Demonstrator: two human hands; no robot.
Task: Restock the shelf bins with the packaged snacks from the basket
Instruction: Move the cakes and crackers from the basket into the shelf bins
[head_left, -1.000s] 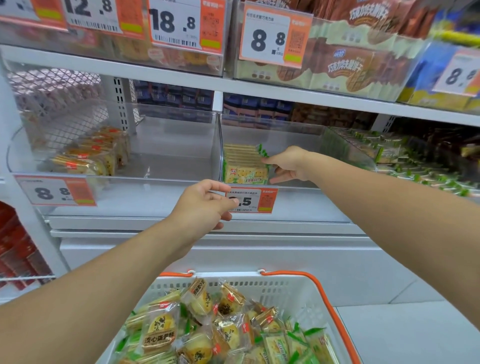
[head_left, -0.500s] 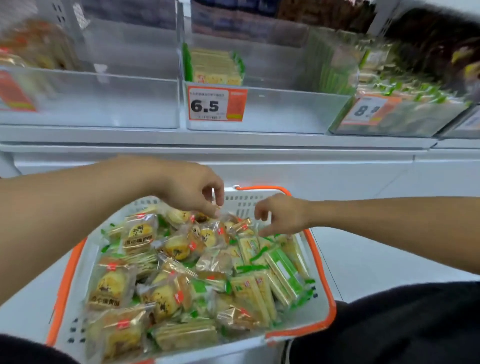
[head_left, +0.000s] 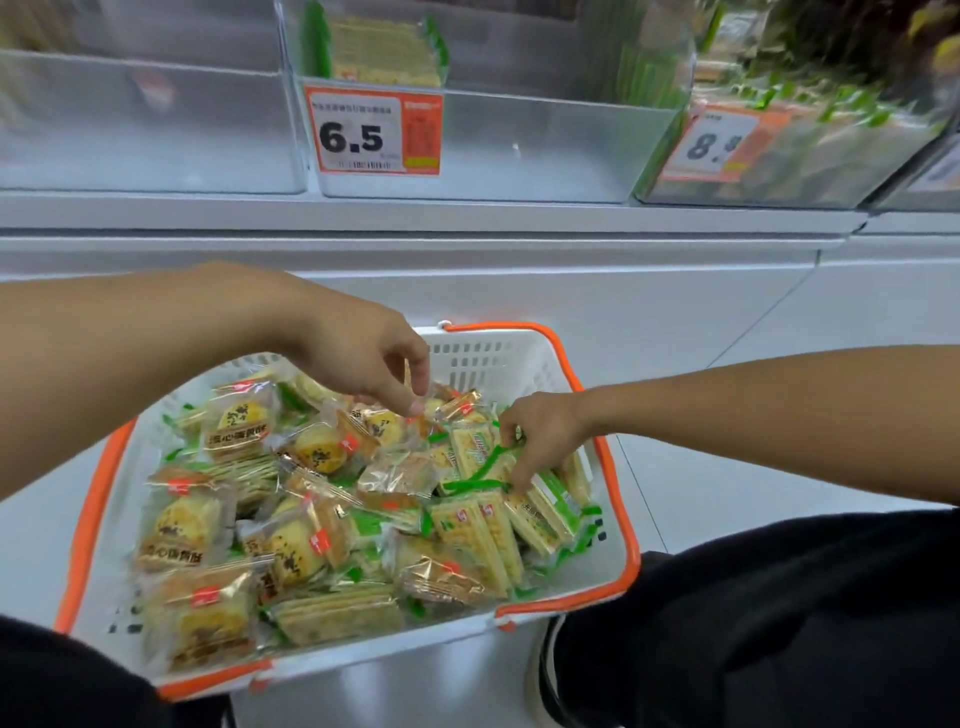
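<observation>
A white basket (head_left: 493, 358) with an orange rim sits low in front of me, piled with packaged snacks. Yellow pastry packets (head_left: 236, 423) fill its left and middle. Green-edged cracker packets (head_left: 480, 525) lie at its right. My left hand (head_left: 363, 358) reaches down at the basket's far side and pinches the clear wrapper of a pastry packet (head_left: 387, 426). My right hand (head_left: 543, 434) curls its fingers round a green-edged cracker packet (head_left: 475, 449) at the far right. Above, the clear bin (head_left: 519, 145) tagged 6.5 holds a short stack of the same crackers (head_left: 384, 52).
A clear bin (head_left: 156, 130) stands to the left of the 6.5 bin, and a bin tagged 8 (head_left: 779, 156) full of green packets to its right. A white shelf ledge (head_left: 415, 218) runs under the bins. My dark trouser legs (head_left: 779, 613) flank the basket.
Both hands came down from the shelf bin to the basket. In the last half second they sank onto the packets and closed their fingers on them.
</observation>
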